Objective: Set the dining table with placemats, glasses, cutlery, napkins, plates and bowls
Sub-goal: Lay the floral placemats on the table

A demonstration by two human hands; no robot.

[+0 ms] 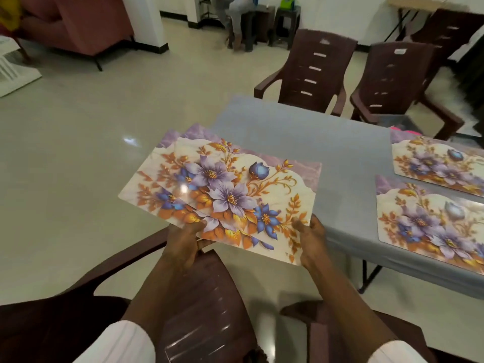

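Note:
I hold a fanned stack of floral placemats (230,189), white with purple and blue flowers and gold leaves, in the air beside the left end of the grey table (314,137). My left hand (184,243) grips the stack's near left edge, thumb on top. My right hand (310,238) pinches the near right corner of the top mat. Two matching placemats lie flat on the table at the right, one nearer (432,224) and one farther (440,163).
Two dark brown plastic chairs (314,72) (392,79) stand at the table's far side. Another brown chair (207,292) is directly below my hands, and one more (324,326) at the lower right. A person sits on a stool (243,22) at the back of the room. Shiny tiled floor spreads to the left.

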